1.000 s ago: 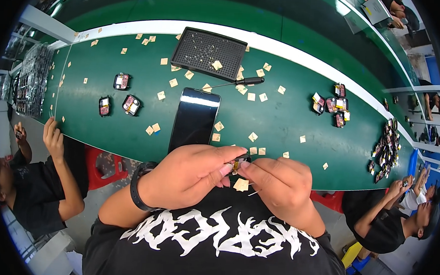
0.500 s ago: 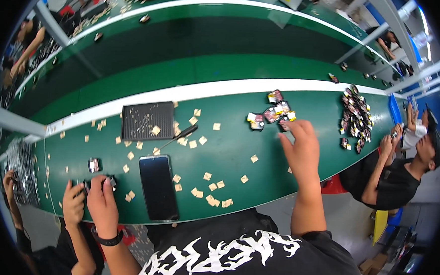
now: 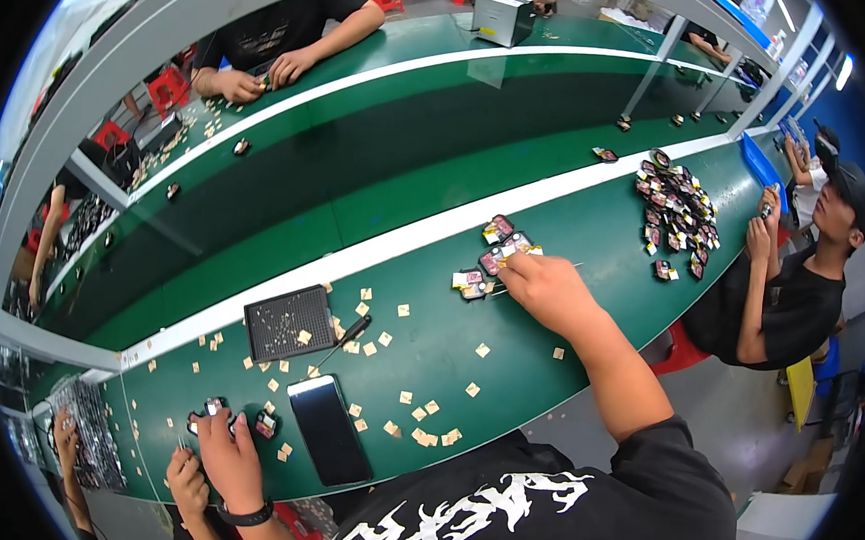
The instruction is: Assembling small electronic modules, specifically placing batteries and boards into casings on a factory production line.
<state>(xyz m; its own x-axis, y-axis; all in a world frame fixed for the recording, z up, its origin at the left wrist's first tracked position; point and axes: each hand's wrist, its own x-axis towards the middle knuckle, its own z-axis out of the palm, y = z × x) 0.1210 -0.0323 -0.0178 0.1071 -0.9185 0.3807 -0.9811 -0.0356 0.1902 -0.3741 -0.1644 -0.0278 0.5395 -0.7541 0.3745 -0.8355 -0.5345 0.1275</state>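
Observation:
My right hand (image 3: 549, 294) is closed at a small cluster of black-and-red modules with yellow and white tabs (image 3: 505, 254); its fingertips grip one at the edge, partly hidden. Thin pale lines stick out beside the fingers. At the left, my left hand (image 3: 230, 460), a dark band on its wrist, bends its fingers over a small dark module (image 3: 224, 421), thumb and fingers around it. More such modules lie against that hand, one (image 3: 266, 424) just right of the thumb. Another person's hand (image 3: 187, 480) is close on its left.
A black phone (image 3: 330, 433), a black tray (image 3: 290, 323) and a screwdriver (image 3: 356, 327) lie between my hands among scattered pale square chips (image 3: 424, 436). A large module pile (image 3: 677, 207) is farther right, near a seated person (image 3: 809, 280). A white ledge (image 3: 395, 241) runs behind.
My head view has shifted. My right hand has come down onto the module cluster with its fingers closed. My left hand stays among the modules at the left, and one now lies right of its thumb.

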